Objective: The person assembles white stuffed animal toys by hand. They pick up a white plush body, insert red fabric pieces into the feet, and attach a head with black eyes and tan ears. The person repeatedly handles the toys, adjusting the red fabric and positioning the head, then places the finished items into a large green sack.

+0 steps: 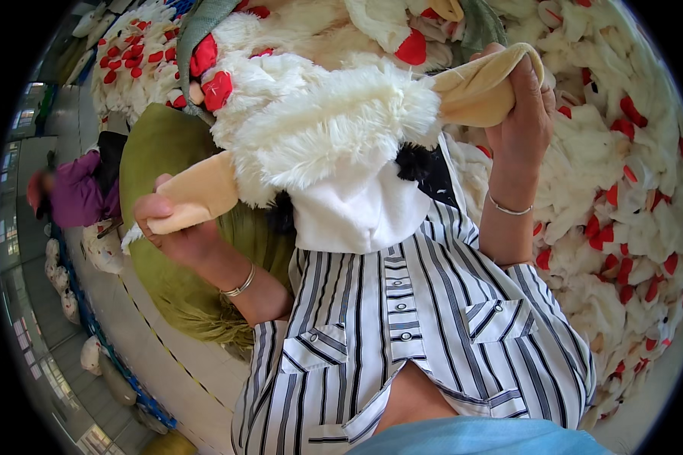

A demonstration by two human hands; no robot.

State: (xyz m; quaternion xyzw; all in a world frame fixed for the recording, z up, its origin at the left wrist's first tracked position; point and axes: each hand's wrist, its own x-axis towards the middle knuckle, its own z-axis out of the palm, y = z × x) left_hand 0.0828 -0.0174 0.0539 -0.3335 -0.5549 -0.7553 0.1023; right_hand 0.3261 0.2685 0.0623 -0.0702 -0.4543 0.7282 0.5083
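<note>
A white plush animal head [334,129] with shaggy fur on top and a smooth white muzzle [360,208] is stretched out in front of my chest. Two black tufts [415,161] sit on either side of the muzzle. My left hand [173,227] pinches the tip of its left beige ear [205,189]. At the upper right, my right hand [525,114] grips the other beige ear [474,95], thumb pressed over its folded end. The head looks limp, and its underside is hidden.
A heap of white plush pieces with red parts [615,205] covers the right side. More lie at the back within a grey-green cloth [197,45]. An olive-green stuffed sack [155,220] is at my left. Farther left sits a person in purple [80,189].
</note>
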